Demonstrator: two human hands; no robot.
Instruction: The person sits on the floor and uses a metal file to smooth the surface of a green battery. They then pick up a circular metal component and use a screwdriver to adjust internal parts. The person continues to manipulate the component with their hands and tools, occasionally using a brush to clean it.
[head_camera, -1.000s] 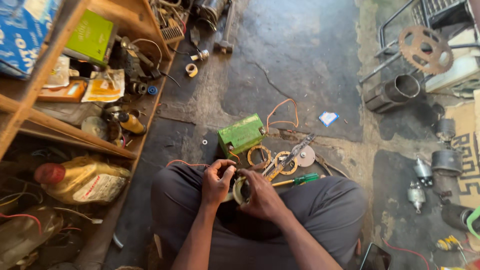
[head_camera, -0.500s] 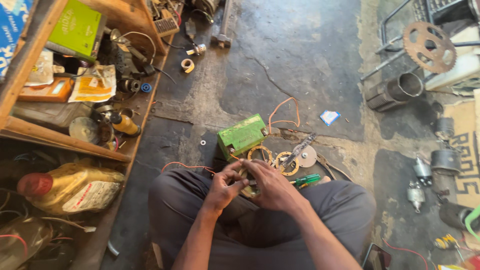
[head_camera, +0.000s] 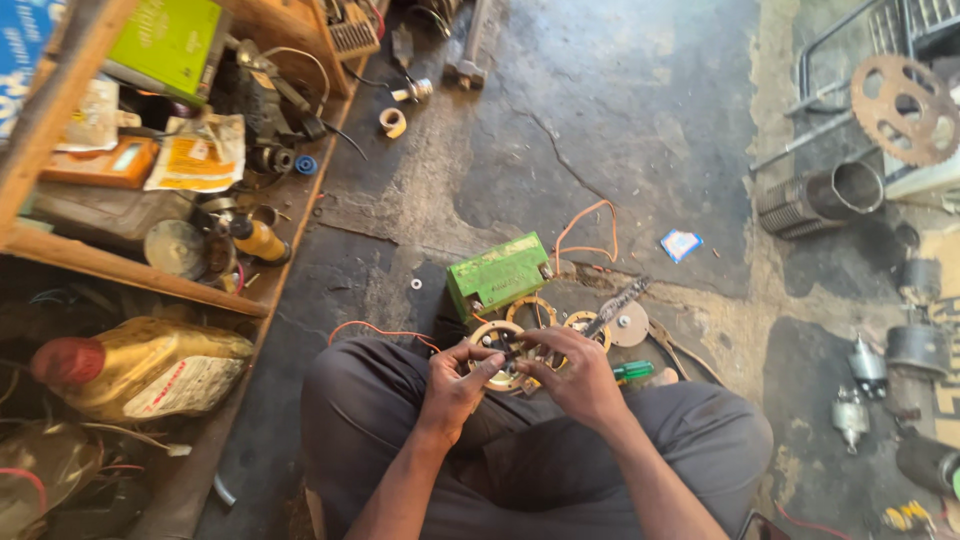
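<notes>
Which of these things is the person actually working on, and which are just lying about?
In use:
left hand
right hand
round coil ring held between both hands

Lying about:
green battery
green-handled screwdriver
toothed sprocket
metal cylinder
oil jug
tape roll

Cracked floor (head_camera: 620, 110); green battery (head_camera: 497, 272)

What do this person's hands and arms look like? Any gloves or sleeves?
No gloves: the left hand and right hand are bare. Both forearms are uncovered too, with no sleeves, watch or rings visible. Dark grey trousers cover the legs.
</notes>
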